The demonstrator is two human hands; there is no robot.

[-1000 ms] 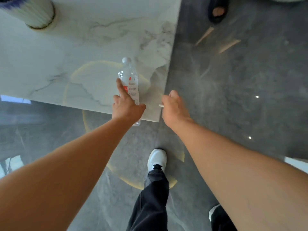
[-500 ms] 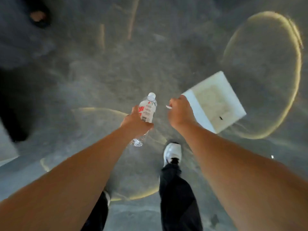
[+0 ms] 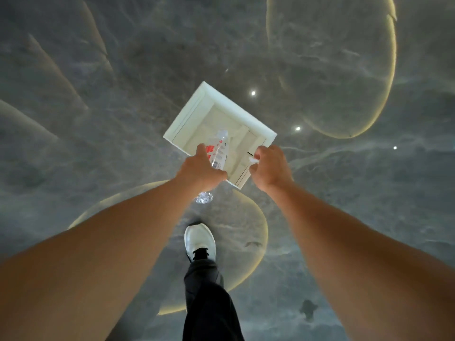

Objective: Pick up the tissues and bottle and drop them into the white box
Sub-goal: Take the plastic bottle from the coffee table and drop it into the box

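we look down on the white box (image 3: pixel 256 124), open-topped, sitting diamond-wise on the grey floor (image 3: pixel 98 119) just beyond both hands; bare floor lies all round its rim. our left hand (image 3: pixel 200 171) is closed round the bottle (image 3: pixel 219 151), clear plastic with a red and white label; its long axis runs away from us, cap forward over the box's opening, base showing under the wrist. our right hand (image 3: pixel 269 167) is curled shut over the box's near corner, pinching a small scrap of white tissue (image 3: pixel 253 159) at the fingertips. floor is glossy, stone-veined, with pale curved bands. one white shoe (image 3: pixel 200 241) stands below the hands.
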